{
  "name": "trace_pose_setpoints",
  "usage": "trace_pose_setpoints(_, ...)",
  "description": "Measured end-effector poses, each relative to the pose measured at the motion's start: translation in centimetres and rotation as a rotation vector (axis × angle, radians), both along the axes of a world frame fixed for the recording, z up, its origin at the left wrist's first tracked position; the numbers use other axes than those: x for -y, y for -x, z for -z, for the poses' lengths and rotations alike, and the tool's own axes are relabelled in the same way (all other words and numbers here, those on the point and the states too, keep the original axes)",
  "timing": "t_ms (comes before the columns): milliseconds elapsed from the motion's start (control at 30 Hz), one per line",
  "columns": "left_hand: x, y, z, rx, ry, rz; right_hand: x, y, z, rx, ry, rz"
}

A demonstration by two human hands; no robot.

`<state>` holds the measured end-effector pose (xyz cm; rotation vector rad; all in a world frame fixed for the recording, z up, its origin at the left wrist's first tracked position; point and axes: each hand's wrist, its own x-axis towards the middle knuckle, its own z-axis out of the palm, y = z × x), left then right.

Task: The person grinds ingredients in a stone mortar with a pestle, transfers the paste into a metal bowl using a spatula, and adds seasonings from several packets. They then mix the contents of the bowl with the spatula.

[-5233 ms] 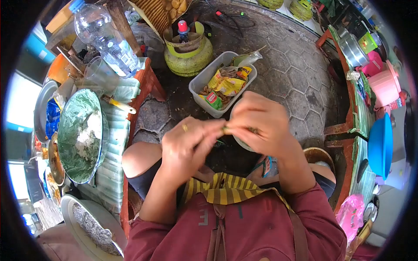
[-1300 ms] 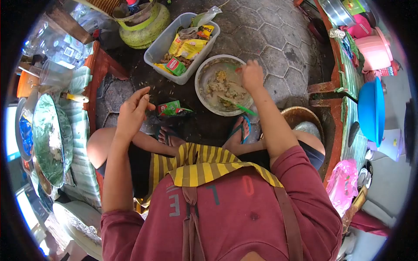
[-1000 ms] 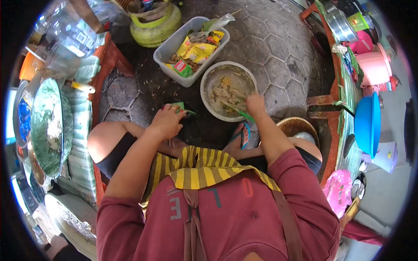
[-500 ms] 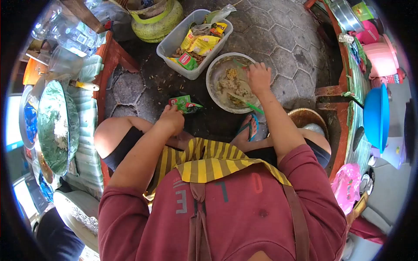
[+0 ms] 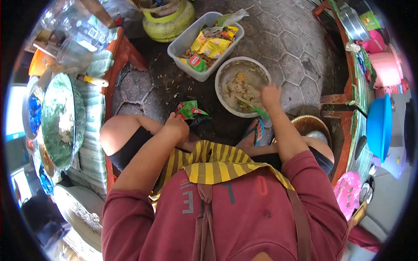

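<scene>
My left hand [image 5: 177, 127] is closed on a green and red sachet [image 5: 187, 110], which sticks out past the fingertips over the dark floor. At the right rim of a metal bowl [image 5: 220, 96] is my right hand [image 5: 271, 96], fingers drawn together and slightly blurred; whatever they hold is hidden. Inside the bowl lies a pale, lumpy mixture [image 5: 244, 92] with a yellowish heap on it. A spoon with a green handle [image 5: 261, 112] rests in the bowl, its handle over the near right rim.
Beyond the bowl, a clear plastic tub [image 5: 182, 52] holds yellow and green packets. A green gas cylinder [image 5: 167, 26] stands behind it. Low red-framed benches flank me, with a green basin [image 5: 61, 122] on the left and a blue basin [image 5: 379, 128] on the right. A woven basket [image 5: 300, 122] sits by my right knee.
My right hand has drawn back from over the bowl to its right rim; the small green and red thing by its fingers no longer shows. The left hand keeps the sachet. The view has shifted slightly.
</scene>
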<state>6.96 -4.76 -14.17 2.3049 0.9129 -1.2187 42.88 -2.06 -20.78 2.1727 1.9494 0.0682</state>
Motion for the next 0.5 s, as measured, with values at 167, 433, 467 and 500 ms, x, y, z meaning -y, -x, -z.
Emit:
trace_pose_setpoints(167,-0.2,-0.4,-1.0,0.027,0.032,-0.007,1.6,-0.8,0.3,-0.045,0.26,0.112)
trace_pose_setpoints(433,0.2,-0.4,-0.1,0.025,0.004,-0.029,-2.8,14.0,-4.6,-0.573,0.337,-0.428)
trace_pose_setpoints(467,0.0,-0.4,0.0,0.026,-0.004,-0.031,-2.1,17.3,-4.7,-0.481,0.442,-0.488)
trace_pose_setpoints(500,0.0,-0.3,0.1,0.005,0.034,-0.043,-1.5,20.0,-4.3,-0.447,0.49,-0.536)
